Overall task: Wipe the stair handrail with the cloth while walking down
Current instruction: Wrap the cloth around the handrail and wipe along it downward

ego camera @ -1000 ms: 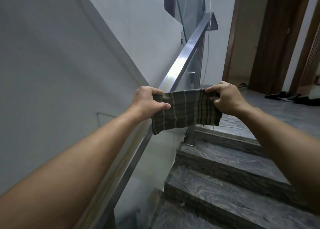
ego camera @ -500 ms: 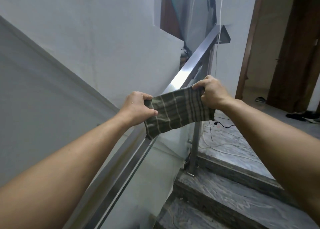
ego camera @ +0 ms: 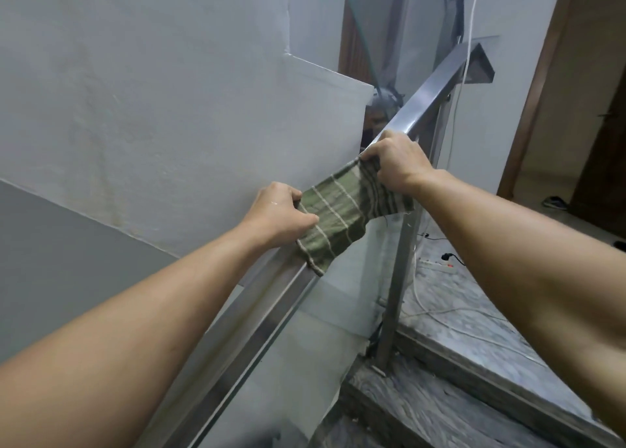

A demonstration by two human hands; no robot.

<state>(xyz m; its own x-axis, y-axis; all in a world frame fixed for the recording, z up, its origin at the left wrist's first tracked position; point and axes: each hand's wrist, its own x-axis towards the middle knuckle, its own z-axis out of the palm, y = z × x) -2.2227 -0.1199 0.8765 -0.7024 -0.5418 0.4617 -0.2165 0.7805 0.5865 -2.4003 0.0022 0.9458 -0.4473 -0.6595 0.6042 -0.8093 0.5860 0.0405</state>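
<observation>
A green cloth with pale stripes (ego camera: pixel 342 215) lies stretched over the steel handrail (ego camera: pixel 425 95), which slopes from the lower left up to the upper right. My left hand (ego camera: pixel 279 215) grips the cloth's lower end against the rail. My right hand (ego camera: pixel 396 165) grips its upper end, higher along the rail. Part of the cloth hangs over the rail's right side. The rail under the cloth is hidden.
A white wall (ego camera: pixel 152 109) runs close on the left. A glass panel (ego camera: pixel 338 295) and a steel post (ego camera: pixel 394 298) stand under the rail. Grey marble steps (ego camera: pixel 440 410) and a landing with cables (ego camera: pixel 437 261) lie to the right. A brown door frame (ego camera: pixel 531 85) stands beyond.
Both hands and the cloth have slid further along the rail toward its far end. The view has shifted closer to the landing and the post.
</observation>
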